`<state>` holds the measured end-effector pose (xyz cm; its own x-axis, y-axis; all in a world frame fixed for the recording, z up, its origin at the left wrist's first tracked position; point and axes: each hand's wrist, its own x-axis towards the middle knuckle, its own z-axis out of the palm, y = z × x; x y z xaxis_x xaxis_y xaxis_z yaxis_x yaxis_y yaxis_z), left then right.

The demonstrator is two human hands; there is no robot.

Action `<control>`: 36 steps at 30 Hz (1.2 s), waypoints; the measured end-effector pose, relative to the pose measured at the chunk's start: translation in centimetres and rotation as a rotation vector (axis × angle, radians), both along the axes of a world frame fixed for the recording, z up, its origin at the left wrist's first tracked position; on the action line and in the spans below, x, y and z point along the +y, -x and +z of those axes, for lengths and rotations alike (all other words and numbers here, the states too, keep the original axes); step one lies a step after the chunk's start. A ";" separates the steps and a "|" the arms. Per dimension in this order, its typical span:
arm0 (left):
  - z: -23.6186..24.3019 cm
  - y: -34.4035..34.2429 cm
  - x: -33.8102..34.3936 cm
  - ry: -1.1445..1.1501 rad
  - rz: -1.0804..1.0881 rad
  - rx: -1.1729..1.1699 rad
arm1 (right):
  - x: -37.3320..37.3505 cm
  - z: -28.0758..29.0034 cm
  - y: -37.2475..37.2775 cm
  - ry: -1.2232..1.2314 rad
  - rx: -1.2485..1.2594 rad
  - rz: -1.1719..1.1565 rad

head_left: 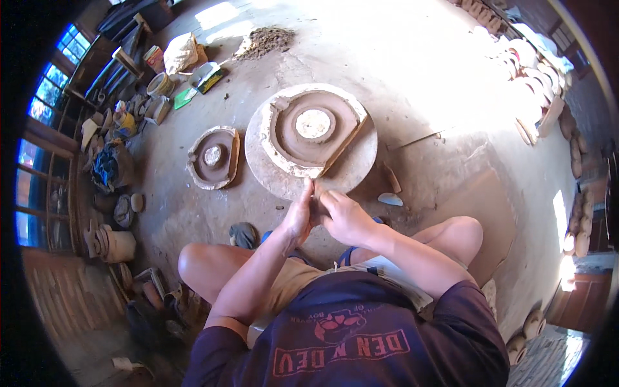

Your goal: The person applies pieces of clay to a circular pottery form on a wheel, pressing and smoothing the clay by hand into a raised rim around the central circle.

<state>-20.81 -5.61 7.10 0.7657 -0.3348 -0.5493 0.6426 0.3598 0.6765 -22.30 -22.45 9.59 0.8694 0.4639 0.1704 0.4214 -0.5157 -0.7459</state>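
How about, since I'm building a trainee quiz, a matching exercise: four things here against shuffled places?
1. Large round white-rimmed clay form
2. Smaller round brown clay form
3. Loose crumbly brown heap
4. Bare right hand

A. Beside the bare left hand
B. On the round grey disc
C. On the grey-brown floor, beyond both forms
D. On the floor, left of the disc

Pairs: 1-B, 2-D, 3-C, 4-A

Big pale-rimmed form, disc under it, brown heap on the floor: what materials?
Big pale-rimmed form: plaster or fired clay, perhaps; whitish, chalky-looking, rough rim. Its brown lining looks like smooth clay. Disc: maybe concrete or clay-smeared wood; matte, grey, mottled. Brown heap: probably soil or raw clay; loose, dull crumbs.
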 end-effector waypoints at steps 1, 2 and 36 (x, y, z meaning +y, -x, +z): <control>0.3 0.1 -0.1 -0.058 -0.031 0.006 | -0.5 0.2 0.0 0.003 -0.003 0.015; -0.7 0.1 0.1 -0.093 -0.062 -0.019 | -0.9 0.4 -0.1 0.120 -0.140 0.070; 1.1 -1.6 3.2 -0.274 -0.508 -0.592 | -2.8 3.1 -1.3 -0.006 0.176 -0.003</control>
